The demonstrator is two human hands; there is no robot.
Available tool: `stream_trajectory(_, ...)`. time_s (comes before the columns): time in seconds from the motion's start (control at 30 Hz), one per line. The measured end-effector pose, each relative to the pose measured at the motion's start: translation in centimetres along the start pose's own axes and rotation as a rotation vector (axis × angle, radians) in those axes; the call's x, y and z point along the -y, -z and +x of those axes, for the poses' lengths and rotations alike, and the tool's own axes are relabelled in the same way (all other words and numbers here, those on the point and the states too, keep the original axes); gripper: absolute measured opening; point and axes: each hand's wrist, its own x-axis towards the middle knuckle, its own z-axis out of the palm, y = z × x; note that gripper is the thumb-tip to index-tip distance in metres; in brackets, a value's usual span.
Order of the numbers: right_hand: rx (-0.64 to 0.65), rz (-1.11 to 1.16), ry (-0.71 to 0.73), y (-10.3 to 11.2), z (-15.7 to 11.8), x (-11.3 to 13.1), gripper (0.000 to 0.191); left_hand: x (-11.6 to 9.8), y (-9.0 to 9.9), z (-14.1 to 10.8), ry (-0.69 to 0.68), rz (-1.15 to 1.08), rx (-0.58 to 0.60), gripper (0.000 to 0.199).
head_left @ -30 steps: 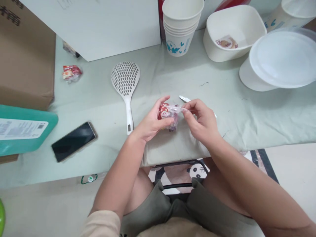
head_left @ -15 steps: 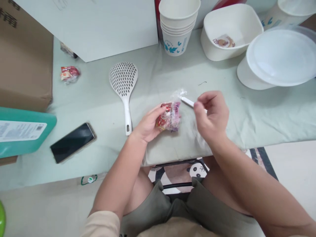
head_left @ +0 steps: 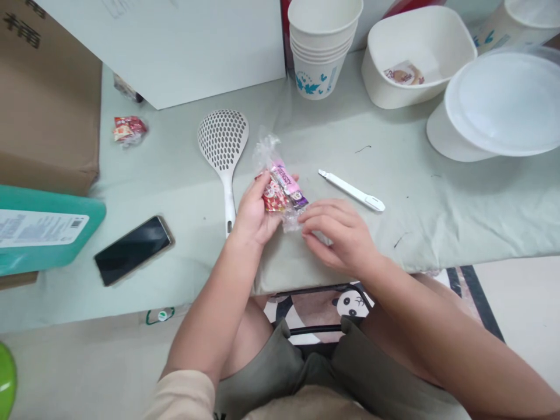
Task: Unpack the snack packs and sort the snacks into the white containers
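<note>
My left hand (head_left: 256, 213) is closed around a clear plastic bag of wrapped snacks (head_left: 282, 181), one wrapper red and another pink and purple. The bag's twisted top points away from me. At its near end, my right hand (head_left: 339, 236) has its fingers curled against the clear plastic, pinching it. Just beyond the right hand, a slim white cutter (head_left: 352, 191) lies on the cloth. A white slotted skimmer (head_left: 224, 146) rests left of the bag, its handle end partly behind my left hand.
Stacked paper cups (head_left: 321, 52), a white tub (head_left: 376, 81) holding a small packet and a lidded bowl (head_left: 455, 134) stand at the back right. Leftward are a phone (head_left: 133, 251), a red snack packet (head_left: 130, 129), a green container (head_left: 83, 233) and a cardboard box (head_left: 48, 111). Dark threads (head_left: 363, 149) lie on the cloth.
My right hand has let go of the white cutter, which now lies on the table, and has moved left to the bag. The bag has been turned so its twisted top points away.
</note>
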Motion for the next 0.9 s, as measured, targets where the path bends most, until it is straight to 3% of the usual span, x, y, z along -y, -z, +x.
stream_trajectory(0.1,0.092,-0.023,0.053,-0.2,-0.5,0.3,0.012,-1.5,0.7,0.4,-0.012,-0.072,-0.019,0.023)
stream_trajectory(0.2,0.146,-0.008,-0.005,-0.2,-0.6,0.3,0.01,-2.2,1.2,0.4,-0.093,-0.083,-0.005,0.023)
stream_trajectory(0.3,0.053,-0.017,-0.171,-0.2,-0.3,-0.1,0.006,-1.1,0.8,-0.1,-0.154,-0.03,-0.005,0.019)
stream_trajectory(0.4,-0.046,-0.086,-0.302,-0.5,0.1,-0.7,0.011,1.0,-0.4,-1.0,-0.083,0.045,0.04,0.021)
stream_trajectory(0.53,0.007,-0.083,-0.438,-0.9,0.3,-1.2,0.01,2.8,-1.8,-2.3,0.005,0.043,0.118,0.017)
stream_trajectory(0.77,0.083,-0.039,-0.473,-0.2,0.2,-1.4,0.015,2.7,-1.5,-2.1,0.054,0.02,0.122,0.02)
stream_trajectory(0.9,0.055,-0.071,-0.499,-0.3,0.1,-1.2,0.016,2.6,-1.5,-1.8,0.053,-0.019,0.126,0.025)
